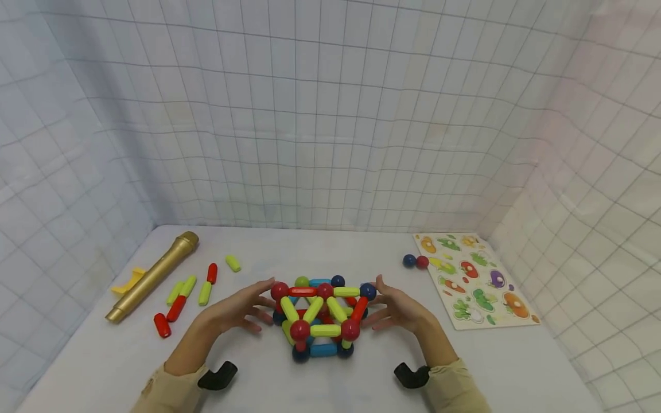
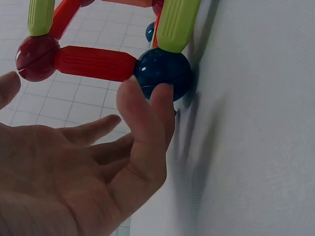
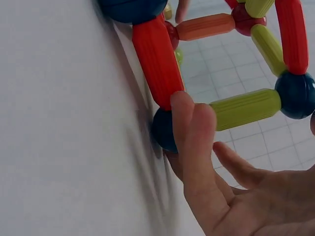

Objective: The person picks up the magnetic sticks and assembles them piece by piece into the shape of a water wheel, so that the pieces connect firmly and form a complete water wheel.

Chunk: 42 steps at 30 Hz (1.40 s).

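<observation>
A frame built of magnetic rods and balls stands in the middle of the white table. Its rods are red, lime green and blue, its balls mostly dark red and navy. My left hand flanks it on the left, fingers relaxed and spread. In the left wrist view two fingertips lie at a low navy ball, the thumb close to a red ball. On the other side is my right hand, loosely spread. The right wrist view has its fingertips by a low navy ball and red rod.
Loose red and green rods lie left, beside a gold microphone and a yellow piece. To the right are a navy ball, a red ball and a vegetable picture board. Grid-patterned curtains enclose the table.
</observation>
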Each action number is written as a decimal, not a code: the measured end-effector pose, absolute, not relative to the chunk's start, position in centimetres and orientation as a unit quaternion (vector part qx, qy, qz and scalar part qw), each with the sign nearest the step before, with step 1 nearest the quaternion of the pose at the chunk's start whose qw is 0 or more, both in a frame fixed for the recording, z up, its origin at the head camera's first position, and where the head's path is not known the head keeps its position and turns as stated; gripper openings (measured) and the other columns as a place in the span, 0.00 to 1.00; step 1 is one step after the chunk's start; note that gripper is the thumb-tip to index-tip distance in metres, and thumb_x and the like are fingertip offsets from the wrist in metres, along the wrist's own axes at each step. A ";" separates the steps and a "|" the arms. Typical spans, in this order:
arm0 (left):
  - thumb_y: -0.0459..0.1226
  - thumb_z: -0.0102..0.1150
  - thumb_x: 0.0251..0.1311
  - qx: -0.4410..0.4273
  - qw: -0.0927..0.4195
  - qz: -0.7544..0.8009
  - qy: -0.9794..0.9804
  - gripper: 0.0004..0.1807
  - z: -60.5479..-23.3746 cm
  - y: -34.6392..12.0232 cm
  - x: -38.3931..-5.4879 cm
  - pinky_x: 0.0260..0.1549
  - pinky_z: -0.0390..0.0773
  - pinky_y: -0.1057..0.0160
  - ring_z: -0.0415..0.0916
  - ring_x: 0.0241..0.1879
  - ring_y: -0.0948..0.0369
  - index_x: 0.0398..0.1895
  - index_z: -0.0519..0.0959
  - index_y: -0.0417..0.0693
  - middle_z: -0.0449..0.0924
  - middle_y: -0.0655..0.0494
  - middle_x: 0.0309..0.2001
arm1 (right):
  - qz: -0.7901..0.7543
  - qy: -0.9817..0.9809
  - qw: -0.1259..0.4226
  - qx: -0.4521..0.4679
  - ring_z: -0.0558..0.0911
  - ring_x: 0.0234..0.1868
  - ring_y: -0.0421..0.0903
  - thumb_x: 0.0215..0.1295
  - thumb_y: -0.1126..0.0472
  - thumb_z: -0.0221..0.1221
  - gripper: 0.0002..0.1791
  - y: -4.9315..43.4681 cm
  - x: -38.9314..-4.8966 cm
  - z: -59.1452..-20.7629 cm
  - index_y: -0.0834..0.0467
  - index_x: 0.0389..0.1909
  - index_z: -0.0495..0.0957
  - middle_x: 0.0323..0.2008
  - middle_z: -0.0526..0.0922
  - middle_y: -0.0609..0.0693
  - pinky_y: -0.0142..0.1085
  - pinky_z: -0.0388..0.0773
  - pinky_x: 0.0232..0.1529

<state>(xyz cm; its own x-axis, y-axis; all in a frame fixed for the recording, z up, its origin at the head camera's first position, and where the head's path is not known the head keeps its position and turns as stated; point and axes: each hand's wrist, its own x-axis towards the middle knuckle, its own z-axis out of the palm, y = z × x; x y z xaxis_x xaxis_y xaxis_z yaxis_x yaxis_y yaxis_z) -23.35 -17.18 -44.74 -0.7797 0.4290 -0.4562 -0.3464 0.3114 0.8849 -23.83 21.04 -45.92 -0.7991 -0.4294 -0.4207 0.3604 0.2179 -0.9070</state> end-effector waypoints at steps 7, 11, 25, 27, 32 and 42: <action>0.62 0.36 0.69 0.064 0.362 0.606 0.705 0.42 -45.6 -17.7 -23.3 0.44 0.82 0.57 0.80 0.48 0.53 0.75 0.51 0.44 0.58 0.32 0.70 | -0.647 0.669 0.361 -0.061 0.84 0.49 0.52 0.72 0.31 0.33 0.46 20.7 -23.5 -45.9 0.60 0.76 0.42 0.72 0.52 0.72 0.40 0.81 0.51; 0.62 0.35 0.69 0.067 0.362 0.610 0.702 0.42 -45.8 -17.6 -23.2 0.45 0.82 0.57 0.80 0.47 0.52 0.76 0.50 0.45 0.55 0.32 0.72 | -0.635 0.679 0.361 -0.067 0.83 0.44 0.47 0.70 0.29 0.31 0.47 20.8 -23.5 -46.1 0.60 0.76 0.46 0.70 0.58 0.69 0.34 0.78 0.42; 0.64 0.36 0.68 0.041 0.348 0.618 0.703 0.43 -45.8 -17.0 -23.1 0.45 0.81 0.57 0.78 0.46 0.52 0.74 0.53 0.43 0.59 0.36 0.69 | -0.631 0.691 0.334 -0.116 0.82 0.40 0.46 0.72 0.32 0.32 0.41 20.9 -23.9 -46.4 0.64 0.62 0.65 0.49 0.76 0.52 0.35 0.78 0.42; 0.63 0.36 0.69 0.051 0.348 0.617 0.704 0.41 -45.7 -17.1 -23.2 0.47 0.81 0.57 0.78 0.46 0.52 0.73 0.55 0.42 0.59 0.36 0.69 | -0.631 0.690 0.328 -0.136 0.83 0.40 0.47 0.73 0.33 0.32 0.38 21.0 -24.0 -46.5 0.62 0.61 0.67 0.49 0.77 0.51 0.36 0.79 0.42; 0.58 0.39 0.71 0.092 0.330 0.613 0.712 0.39 -45.3 -17.7 -23.3 0.53 0.79 0.55 0.78 0.51 0.52 0.74 0.53 0.40 0.55 0.35 0.71 | -0.632 0.690 0.286 -0.204 0.82 0.43 0.45 0.75 0.39 0.33 0.32 21.0 -24.1 -46.7 0.57 0.62 0.69 0.51 0.80 0.47 0.38 0.80 0.44; 0.54 0.50 0.67 0.171 0.266 0.588 0.744 0.41 -44.3 -18.4 -23.5 0.63 0.71 0.46 0.72 0.60 0.50 0.77 0.49 0.49 0.59 0.39 0.71 | -0.618 0.700 0.175 -0.312 0.76 0.54 0.41 0.75 0.48 0.41 0.31 20.5 -24.3 -46.6 0.70 0.63 0.64 0.62 0.73 0.55 0.36 0.80 0.49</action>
<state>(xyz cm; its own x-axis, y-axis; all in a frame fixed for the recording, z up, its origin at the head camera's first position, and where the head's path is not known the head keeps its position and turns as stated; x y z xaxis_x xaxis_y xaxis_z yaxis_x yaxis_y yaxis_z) -23.49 -18.45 -44.26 -0.7998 0.5674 -0.1958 -0.0592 0.2500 0.9664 -24.25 20.50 -46.59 -0.7446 -0.6526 0.1404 -0.2208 0.0424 -0.9744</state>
